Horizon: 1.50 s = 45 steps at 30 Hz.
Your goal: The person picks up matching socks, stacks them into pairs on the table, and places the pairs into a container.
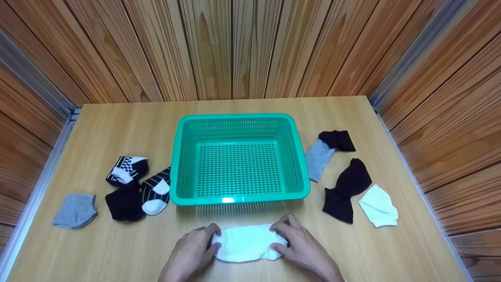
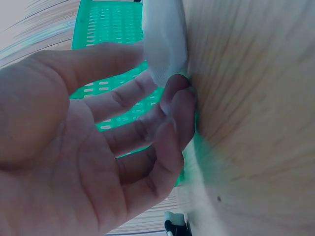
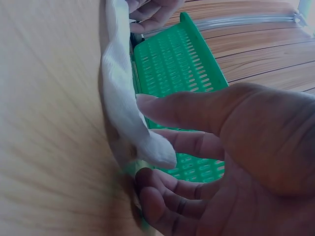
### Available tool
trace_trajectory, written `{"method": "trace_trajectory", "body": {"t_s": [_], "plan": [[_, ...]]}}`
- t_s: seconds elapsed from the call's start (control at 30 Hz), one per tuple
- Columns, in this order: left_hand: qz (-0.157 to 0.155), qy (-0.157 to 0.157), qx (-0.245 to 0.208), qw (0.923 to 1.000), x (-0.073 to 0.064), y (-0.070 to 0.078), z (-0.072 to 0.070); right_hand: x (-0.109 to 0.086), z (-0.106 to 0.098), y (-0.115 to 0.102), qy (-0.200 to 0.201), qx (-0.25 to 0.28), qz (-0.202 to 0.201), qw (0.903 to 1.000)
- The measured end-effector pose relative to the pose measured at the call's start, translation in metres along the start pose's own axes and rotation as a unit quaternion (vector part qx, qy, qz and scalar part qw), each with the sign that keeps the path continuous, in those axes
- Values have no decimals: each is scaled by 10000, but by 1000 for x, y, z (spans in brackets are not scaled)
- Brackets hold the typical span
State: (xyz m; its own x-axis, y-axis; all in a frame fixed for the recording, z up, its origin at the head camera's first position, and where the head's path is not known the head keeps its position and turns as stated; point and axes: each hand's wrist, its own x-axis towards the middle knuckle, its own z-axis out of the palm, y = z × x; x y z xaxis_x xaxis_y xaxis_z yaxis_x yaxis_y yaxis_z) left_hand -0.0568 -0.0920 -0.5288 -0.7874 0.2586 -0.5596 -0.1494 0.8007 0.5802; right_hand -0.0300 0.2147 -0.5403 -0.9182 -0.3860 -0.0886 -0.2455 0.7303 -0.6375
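A white sock lies flat and crosswise on the table in front of the basket. My left hand pinches its left end, thumb on the near side and index finger on the far side. At the opposite end, my right hand grips the sock between thumb and fingers. In the left wrist view the sock passes between the thumb and fingers, the other fingertips curled by the tabletop. The right wrist view shows the sock's end running past the thumb, over the index finger.
Behind the sock stands a green plastic basket with nothing in it. To its left lie a grey sock, a black sock and patterned black-and-white socks. Black socks, a grey sock and another white sock lie right.
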Motion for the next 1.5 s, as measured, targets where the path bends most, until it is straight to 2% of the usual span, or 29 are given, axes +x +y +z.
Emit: {"method": "trace_trajectory", "body": {"t_s": [0.43,0.77,0.87,0.97,1.1,1.2,1.3,1.4,1.5], "plan": [[390,458,92,9981,-7,0,-8,-3,-9,2,348,287,-129,9989],[516,838,40,9951,-14,1,-27,-4,-18,3,679,228,-136,9973],[669,790,-34,9946,-17,3,-33,-5,-23,5,657,225,-31,9976],[983,761,-129,9922,-21,5,-38,-5,-28,6,623,247,44,9977],[1453,1030,-215,9838,-25,9,-45,-6,-36,9,701,246,-24,9972],[1565,1387,-230,9776,-27,13,-50,-8,-41,12,886,213,-133,9957],[1593,1879,-200,9690,-30,16,-54,-9,-46,15,1100,178,-231,9935],[1820,2497,-173,9509,-32,16,-55,-11,-52,20,1311,116,-311,9908],[2246,3051,-212,9252,-31,14,-55,-15,-57,25,1539,13,-349,9875]]}}
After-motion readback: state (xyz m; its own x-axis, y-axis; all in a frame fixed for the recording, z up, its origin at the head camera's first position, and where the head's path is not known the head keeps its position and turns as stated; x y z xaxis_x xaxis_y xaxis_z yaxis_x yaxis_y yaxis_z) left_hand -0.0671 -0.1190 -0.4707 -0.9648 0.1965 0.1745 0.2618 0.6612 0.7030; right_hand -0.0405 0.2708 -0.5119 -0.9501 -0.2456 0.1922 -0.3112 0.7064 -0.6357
